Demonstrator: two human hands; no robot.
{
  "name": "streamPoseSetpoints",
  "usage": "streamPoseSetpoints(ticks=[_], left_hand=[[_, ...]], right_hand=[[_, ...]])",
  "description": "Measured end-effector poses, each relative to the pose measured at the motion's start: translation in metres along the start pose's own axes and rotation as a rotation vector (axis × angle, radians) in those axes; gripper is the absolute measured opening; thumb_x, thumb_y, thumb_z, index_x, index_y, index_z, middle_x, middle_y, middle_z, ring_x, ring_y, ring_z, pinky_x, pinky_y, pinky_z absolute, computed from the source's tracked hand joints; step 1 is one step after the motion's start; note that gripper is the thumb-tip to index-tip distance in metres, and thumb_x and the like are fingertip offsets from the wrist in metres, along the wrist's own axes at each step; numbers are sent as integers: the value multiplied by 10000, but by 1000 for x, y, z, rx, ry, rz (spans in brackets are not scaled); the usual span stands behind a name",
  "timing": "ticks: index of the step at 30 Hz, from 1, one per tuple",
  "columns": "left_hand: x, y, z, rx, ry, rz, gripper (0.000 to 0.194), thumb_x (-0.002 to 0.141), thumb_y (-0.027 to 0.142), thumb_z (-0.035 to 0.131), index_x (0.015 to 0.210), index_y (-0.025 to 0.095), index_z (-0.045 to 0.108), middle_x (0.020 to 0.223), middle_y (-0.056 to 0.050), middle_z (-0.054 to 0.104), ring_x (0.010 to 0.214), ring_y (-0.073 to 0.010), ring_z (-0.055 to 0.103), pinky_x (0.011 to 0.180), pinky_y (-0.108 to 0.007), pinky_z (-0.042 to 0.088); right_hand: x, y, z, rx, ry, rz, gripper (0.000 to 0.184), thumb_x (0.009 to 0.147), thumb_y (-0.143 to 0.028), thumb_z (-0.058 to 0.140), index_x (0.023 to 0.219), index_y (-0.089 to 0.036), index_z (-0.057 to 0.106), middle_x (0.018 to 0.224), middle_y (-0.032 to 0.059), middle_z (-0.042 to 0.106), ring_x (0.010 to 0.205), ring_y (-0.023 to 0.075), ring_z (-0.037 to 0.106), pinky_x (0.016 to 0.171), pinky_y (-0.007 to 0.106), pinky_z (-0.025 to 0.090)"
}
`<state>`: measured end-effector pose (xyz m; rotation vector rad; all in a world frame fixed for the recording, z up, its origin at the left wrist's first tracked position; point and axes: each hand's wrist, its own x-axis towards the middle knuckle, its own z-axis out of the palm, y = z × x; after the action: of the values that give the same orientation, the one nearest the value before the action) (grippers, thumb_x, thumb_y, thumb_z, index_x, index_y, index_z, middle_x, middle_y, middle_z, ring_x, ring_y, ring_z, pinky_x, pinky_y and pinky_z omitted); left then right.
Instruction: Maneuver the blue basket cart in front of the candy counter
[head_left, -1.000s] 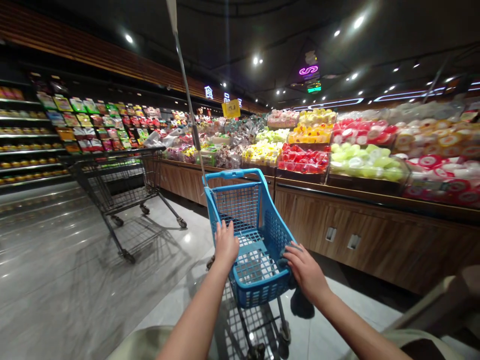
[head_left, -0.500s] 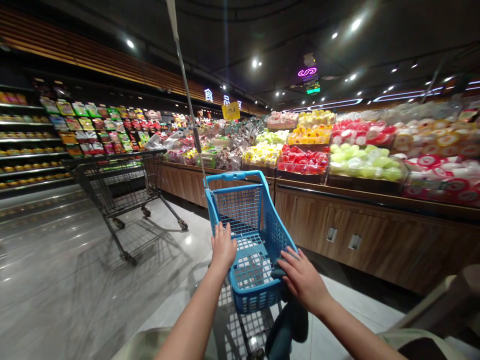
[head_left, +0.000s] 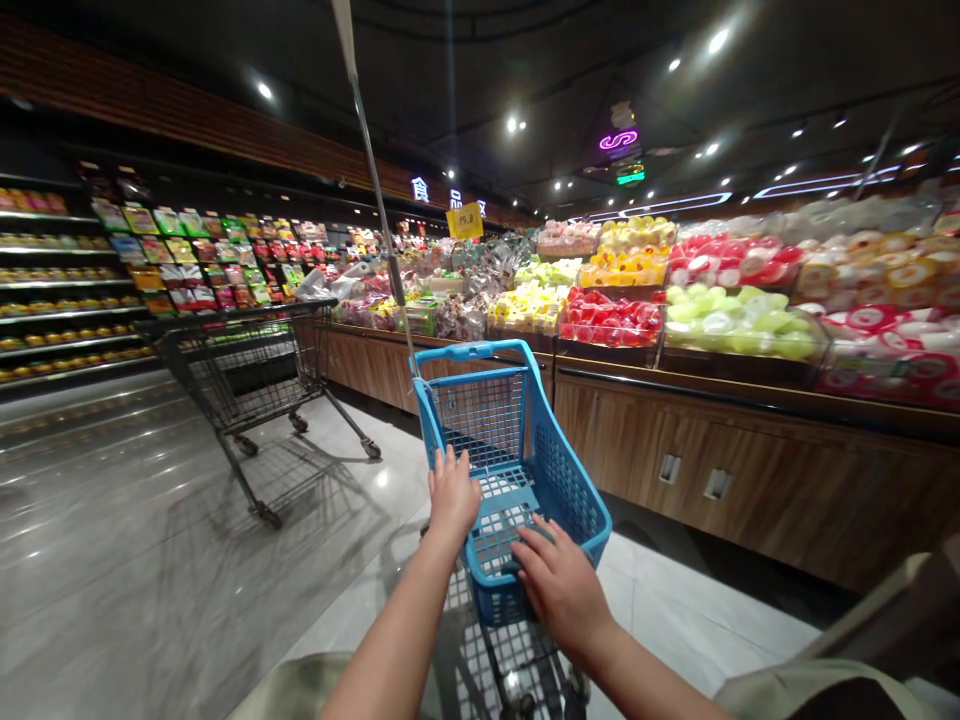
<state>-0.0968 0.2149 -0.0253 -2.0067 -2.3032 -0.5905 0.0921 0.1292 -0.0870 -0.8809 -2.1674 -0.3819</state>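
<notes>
Reaching over blue cart (head_left: 517,492)

Stands toward six o'clock from view centre. Rests left hand (head_left: 454,497) at its nine-o'clock side, right hand (head_left: 562,582) at five o'clock, with fingers extended. Cannot tell whether clasping either edge.

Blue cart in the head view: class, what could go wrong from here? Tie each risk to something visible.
1. The left hand and right hand are both toward the blue cart's near end, away from its raised far bar, so steering might be clumsy.
2. The wooden counter runs along the right; swerving that way could scrape it.
3. A black cart stands to the left, so veering there might cause a bump.
</notes>
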Motion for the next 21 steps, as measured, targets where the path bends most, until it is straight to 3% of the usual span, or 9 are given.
streamPoseSetpoints(ticks=[6,12,17,21], left_hand=[[0,-2,-4,6,-14,8,593,889,229,475,1466,142,369,1590,-155,211,1469,-340,130,1151,-562,206],[0,5,-3,-4,-35,33,583,895,288,498,1452,146,402,1587,-141,230,1464,-366,126,1145,-540,240],[-3,12,-2,-10,-13,48,565,892,301,490,1434,151,435,1578,-125,270,1460,-380,132,1145,-533,245],[-4,14,-1,-11,-3,45,546,887,287,480,1415,149,459,1562,-128,309,1458,-370,148,1133,-546,266]], right_hand=[[-9,35,-18,-40,-77,-152,346,914,-145,476,1242,-182,581,1324,116,581,1306,297,459,1025,550,452],[-26,81,-30,-117,-85,-24,313,946,-213,470,1233,-206,593,1314,103,588,1276,284,494,1040,544,442],[-26,72,-23,-92,2,198,286,960,-214,426,1167,-210,623,1258,88,616,1264,279,496,1064,579,400],[-16,40,-17,-33,25,171,259,950,-198,436,1110,-208,639,1197,82,650,1248,282,504,1037,569,427]])
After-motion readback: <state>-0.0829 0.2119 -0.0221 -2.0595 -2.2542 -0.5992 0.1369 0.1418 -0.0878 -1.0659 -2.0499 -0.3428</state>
